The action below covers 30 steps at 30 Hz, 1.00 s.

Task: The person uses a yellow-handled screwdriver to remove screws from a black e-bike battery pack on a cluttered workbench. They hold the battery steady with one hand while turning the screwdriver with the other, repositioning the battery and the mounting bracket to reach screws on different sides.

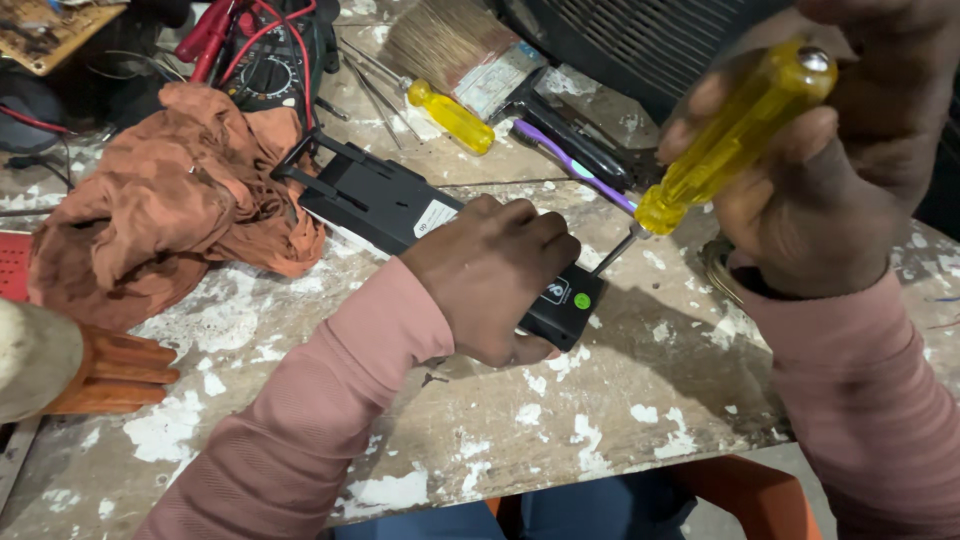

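Pink sleeves fill the bottom of my view, both forearms reaching up over the paint-flecked workbench (480,440). Starting at nine o'clock, a rust-orange rag (170,205) lies bunched, just beside the far end of the black plastic device (385,200).

My left hand (490,275) is clamped down over the near half of that device, fingers curled over its top, pinning it flat to the bench. At three o'clock from that hand, my right hand (800,180) is wrapped tight around the yellow-handled screwdriver (725,135), shaft slanting down toward eight o'clock, tip just at the device's near corner by a small green sticker (581,300).

I judge this as the unscrewing or prying step; the next move calls for seating the tip squarely and holding steady.

At twelve o'clock lie a second yellow screwdriver (452,115) and a paintbrush (455,45).
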Available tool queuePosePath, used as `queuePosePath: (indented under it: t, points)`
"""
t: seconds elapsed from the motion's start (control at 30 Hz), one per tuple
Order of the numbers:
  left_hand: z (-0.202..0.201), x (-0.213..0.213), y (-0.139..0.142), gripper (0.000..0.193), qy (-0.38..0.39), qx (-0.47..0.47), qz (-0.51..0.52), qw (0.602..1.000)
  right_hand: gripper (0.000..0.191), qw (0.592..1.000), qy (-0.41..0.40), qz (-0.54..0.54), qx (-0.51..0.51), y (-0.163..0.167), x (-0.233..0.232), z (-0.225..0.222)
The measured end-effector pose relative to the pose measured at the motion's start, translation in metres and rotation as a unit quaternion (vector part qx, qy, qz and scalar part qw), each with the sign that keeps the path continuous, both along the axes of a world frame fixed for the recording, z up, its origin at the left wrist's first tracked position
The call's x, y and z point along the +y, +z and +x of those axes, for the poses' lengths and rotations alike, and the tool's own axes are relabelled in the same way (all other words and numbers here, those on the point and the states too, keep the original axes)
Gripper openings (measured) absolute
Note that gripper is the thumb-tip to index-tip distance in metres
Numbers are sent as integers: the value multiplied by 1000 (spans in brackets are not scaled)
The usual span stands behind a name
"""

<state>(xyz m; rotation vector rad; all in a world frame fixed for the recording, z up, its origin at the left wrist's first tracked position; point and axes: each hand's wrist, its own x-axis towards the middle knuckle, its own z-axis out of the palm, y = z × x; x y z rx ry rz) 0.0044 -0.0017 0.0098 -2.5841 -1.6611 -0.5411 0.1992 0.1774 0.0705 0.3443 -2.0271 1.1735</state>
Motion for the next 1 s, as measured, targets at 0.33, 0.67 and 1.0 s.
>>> queuePosePath:
  t: [0.33, 0.67, 1.0]
  points:
    - [1, 5, 7, 74, 4, 11, -41, 999, 35, 987, 56, -139, -51, 10, 3, 4]
    - [2, 3, 6, 76, 9, 29, -25, 999, 32, 996, 5, -83, -36, 12, 11, 5]
    - [0, 3, 4, 77, 5, 37, -16, 999, 65, 986, -163, 9, 20, -17, 15, 9]
